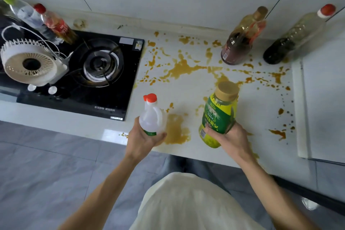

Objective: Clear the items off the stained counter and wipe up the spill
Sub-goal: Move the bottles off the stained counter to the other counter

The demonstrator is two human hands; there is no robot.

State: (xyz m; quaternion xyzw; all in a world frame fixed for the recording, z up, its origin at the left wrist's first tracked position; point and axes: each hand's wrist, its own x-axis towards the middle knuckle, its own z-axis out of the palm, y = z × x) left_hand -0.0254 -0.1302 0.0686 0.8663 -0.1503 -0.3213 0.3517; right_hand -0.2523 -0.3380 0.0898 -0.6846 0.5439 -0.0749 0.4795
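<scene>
left hand [143, 139]: wrapped round white bottle [152, 117], near edge.
right hand [229, 137]: clasps green oil bottle [217, 115], probably lifted.
tip: carry both upright, left past the spill [183, 69].
left behind: two far bottles [240, 43].

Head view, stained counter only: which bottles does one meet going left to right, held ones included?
White bottle with the red cap in the left hand → green-labelled oil bottle in the right hand → dark sauce bottle with the tan cap → dark bottle with the red-and-white cap.
</scene>
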